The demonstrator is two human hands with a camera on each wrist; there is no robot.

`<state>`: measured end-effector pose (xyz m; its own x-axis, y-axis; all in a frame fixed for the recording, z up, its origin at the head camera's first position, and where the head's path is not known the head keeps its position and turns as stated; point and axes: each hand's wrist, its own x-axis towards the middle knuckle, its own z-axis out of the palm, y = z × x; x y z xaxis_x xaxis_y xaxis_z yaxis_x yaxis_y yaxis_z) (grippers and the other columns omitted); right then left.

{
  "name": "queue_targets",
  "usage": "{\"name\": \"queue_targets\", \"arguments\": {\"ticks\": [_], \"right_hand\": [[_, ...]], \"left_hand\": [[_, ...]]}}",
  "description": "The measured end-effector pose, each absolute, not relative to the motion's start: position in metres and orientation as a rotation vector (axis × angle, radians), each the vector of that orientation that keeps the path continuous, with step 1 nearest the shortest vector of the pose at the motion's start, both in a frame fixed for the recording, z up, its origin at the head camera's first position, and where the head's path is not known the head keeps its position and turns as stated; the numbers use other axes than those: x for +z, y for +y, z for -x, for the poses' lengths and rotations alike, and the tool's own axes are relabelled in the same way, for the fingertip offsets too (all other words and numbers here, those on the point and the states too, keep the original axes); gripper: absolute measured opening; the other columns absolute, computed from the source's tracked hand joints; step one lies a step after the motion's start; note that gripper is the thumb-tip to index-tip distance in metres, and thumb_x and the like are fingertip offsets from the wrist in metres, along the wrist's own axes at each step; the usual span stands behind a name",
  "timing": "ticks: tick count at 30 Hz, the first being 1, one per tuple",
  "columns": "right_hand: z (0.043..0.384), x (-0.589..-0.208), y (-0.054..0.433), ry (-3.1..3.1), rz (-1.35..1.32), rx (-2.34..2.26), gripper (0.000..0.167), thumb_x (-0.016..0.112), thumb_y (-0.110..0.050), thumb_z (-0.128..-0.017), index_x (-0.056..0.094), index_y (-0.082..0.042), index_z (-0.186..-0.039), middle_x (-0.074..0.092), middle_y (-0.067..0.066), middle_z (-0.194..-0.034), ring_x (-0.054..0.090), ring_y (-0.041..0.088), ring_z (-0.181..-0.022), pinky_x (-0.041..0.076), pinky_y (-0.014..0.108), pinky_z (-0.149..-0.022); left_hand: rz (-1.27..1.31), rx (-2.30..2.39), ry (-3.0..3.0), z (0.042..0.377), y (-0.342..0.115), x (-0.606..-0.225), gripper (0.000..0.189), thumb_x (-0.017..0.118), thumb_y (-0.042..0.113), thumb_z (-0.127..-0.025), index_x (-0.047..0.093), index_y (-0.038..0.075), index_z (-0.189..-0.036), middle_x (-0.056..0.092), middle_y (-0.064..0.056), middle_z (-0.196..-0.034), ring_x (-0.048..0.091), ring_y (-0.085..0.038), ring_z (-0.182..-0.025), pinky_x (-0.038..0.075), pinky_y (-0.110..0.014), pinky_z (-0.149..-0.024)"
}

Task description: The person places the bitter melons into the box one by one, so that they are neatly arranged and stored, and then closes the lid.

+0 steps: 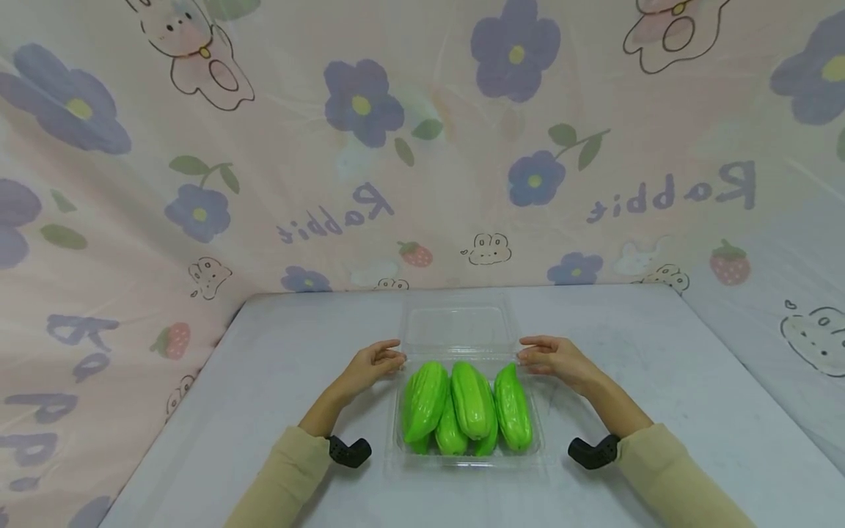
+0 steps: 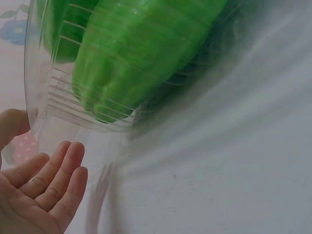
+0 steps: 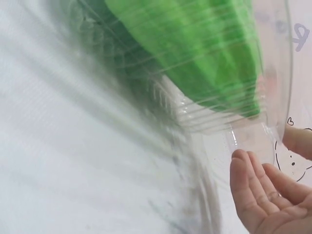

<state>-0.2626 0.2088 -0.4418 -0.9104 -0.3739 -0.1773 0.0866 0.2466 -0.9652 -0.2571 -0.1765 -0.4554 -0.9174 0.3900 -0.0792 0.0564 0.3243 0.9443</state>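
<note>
A clear plastic clamshell box point(image 1: 467, 462) stands on the table with its lid point(image 1: 457, 328) folded back flat behind it. Inside lie several glossy green, ridged gourds point(image 1: 472, 400), some on top of others. At the box's back left corner is my left hand point(image 1: 368, 369); in the left wrist view its thumb point(image 2: 13, 126) touches the rim while the other fingers extend loosely below. My right hand point(image 1: 561, 362) mirrors it at the back right corner, its thumb point(image 3: 298, 142) against the rim in the right wrist view. Neither hand's fingers curl round the box.
A white-covered table point(image 1: 304, 323) spreads round the box. Behind and beside it hangs a pink cloth point(image 1: 449, 183) printed with flowers and rabbits. Black devices, one point(image 1: 350, 452) at the left wrist and one point(image 1: 593, 452) at the right, jut out near the box's sides.
</note>
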Motion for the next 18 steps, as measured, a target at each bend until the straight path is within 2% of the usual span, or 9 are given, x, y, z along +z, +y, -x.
{"name": "queue_targets", "arguments": {"ticks": [6,13,18], "right_hand": [[0.2636,-0.4418,0.2078,2.141,0.268,-1.723,0.063,0.060,-0.015,-0.095,0.031,0.015,-0.142,0.069,-0.005,-0.105,0.066,-0.001,-0.092,0.058,0.027,-0.089],[0.2608,-0.4407,0.2072,2.153,0.258,-1.720,0.064,0.061,-0.017,-0.095,0.032,0.014,-0.143,0.069,-0.004,-0.106,0.066,-0.001,-0.092,0.058,0.027,-0.090],[0.2595,-0.4424,0.2077,2.117,0.254,-1.757,0.065,0.061,-0.014,-0.095,0.029,0.014,-0.144,0.069,-0.012,-0.097,0.067,-0.002,-0.090,0.058,0.024,-0.088]], "left_hand": [[-0.386,1.651,2.295,0.2578,-0.1749,-0.4545,0.060,0.055,0.023,-0.099,0.032,-0.006,-0.146,0.054,-0.030,-0.133,0.061,-0.036,-0.118,0.055,-0.037,-0.098],[-0.424,1.654,2.293,0.2571,-0.1742,-0.4549,0.060,0.053,0.020,-0.100,0.029,-0.009,-0.146,0.053,-0.032,-0.133,0.060,-0.038,-0.118,0.055,-0.038,-0.100],[-0.437,1.655,2.298,0.2566,-0.1730,-0.4550,0.059,0.053,0.018,-0.100,0.029,-0.010,-0.146,0.053,-0.032,-0.132,0.061,-0.035,-0.117,0.055,-0.037,-0.098]]}}
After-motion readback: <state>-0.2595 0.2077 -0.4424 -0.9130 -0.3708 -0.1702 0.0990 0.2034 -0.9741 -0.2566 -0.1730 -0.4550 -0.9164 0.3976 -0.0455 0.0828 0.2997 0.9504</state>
